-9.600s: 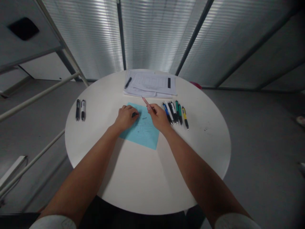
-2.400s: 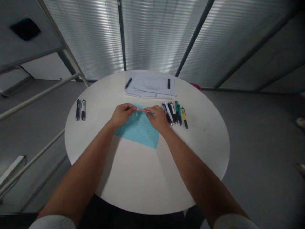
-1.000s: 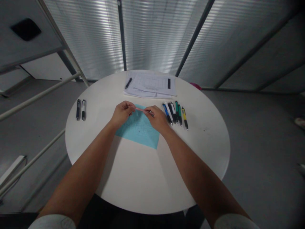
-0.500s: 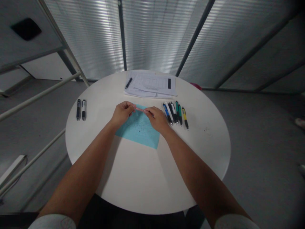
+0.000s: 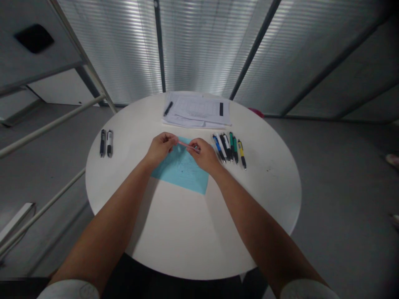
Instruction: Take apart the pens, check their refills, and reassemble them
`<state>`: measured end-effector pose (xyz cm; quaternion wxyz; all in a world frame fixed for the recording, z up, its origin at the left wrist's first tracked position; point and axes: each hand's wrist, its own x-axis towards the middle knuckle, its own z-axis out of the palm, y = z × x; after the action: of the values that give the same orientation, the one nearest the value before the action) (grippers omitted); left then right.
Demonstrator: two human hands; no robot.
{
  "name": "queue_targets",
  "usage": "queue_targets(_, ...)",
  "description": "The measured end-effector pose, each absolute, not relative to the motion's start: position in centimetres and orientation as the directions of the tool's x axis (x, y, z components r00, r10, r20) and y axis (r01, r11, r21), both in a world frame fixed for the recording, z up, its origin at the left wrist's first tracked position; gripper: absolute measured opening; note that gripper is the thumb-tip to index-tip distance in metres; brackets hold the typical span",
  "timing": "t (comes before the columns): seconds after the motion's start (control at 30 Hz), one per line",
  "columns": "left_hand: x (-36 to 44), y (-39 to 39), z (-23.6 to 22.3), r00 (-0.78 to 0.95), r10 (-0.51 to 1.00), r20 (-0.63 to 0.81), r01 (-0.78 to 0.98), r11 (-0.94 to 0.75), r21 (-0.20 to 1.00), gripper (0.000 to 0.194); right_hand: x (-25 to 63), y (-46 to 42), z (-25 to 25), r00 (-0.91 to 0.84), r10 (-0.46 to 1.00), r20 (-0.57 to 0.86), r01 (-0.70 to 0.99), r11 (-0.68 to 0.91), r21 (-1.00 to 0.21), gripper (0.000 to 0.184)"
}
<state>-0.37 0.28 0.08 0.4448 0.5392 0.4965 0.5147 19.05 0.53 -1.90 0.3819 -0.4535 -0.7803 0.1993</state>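
Observation:
My left hand [image 5: 161, 148] pinches one end of a slim pink stick-like thing [image 5: 183, 144], whose exact kind I cannot make out. Its other end lies in the fingers of my right hand [image 5: 202, 154], with the thumb and fingertips closed about it. Both hands are over the far part of a light blue sheet [image 5: 182, 172] with faint dark marks on it. To the right of my right hand lies a group of several pens [image 5: 229, 147] with blue, white, black and green barrels. A yellow and black pen [image 5: 242, 154] is at the group's right end.
Two pens [image 5: 106, 143] lie at the left of the round white table [image 5: 187, 236]. Stacked papers [image 5: 196, 109] with a dark pen [image 5: 168, 109] on them are at the far edge. A metal rail [image 5: 51, 124] stands left, and a blind-lined partition [image 5: 202, 45] behind.
The fingers of my right hand have shifted and curled differently along the pink stick, so more of it shows. My left hand stays in place.

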Motion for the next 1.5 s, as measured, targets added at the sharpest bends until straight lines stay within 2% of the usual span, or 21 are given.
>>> queue_targets(0.2, -0.55, 0.19, 0.04, -0.028, 0.993, 0.116, 0.153, -0.110, 0.982, 0.025, 19.20, 0.48, -1.59, -0.310, 0.843, 0.439, 0.581, 0.534, -0.615, 0.015)
queue_targets(0.37, -0.58, 0.19, -0.10, -0.020, 0.990, 0.139, 0.128, -0.136, 0.982, 0.024, 19.25, 0.47, -1.53, -0.365, 0.841, 0.399, 0.602, 0.540, -0.588, 0.023)
queue_targets(0.57, -0.45, 0.19, 0.03, -0.034, 0.990, 0.133, 0.143, -0.127, 0.982, 0.022, 19.05, 0.50, -1.90, -0.293, 0.880, 0.373, 0.567, 0.474, -0.673, 0.018)
queue_targets(0.7, -0.47, 0.21, -0.02, -0.036, 0.991, 0.125, 0.159, -0.118, 0.980, 0.024, 19.07, 0.55, -1.89, -0.308, 0.865, 0.395, 0.593, 0.499, -0.631, 0.012)
queue_targets(0.87, -0.58, 0.23, -0.16, -0.025, 0.990, 0.142, 0.155, -0.136, 0.978, 0.023, 19.17, 0.50, -1.66, -0.341, 0.848, 0.406, 0.602, 0.528, -0.599, 0.019)
queue_targets(1.3, -0.47, 0.33, -0.29, -0.040, 0.991, 0.125, 0.172, -0.116, 0.978, 0.026, 19.15, 0.57, -1.81, -0.283, 0.839, 0.464, 0.588, 0.534, -0.607, 0.009)
queue_targets(1.5, -0.50, 0.28, -0.32, -0.034, 0.993, 0.114, 0.220, -0.104, 0.970, 0.031, 19.17, 0.30, -1.40, -0.291, 0.835, 0.466, 0.601, 0.539, -0.591, 0.011)
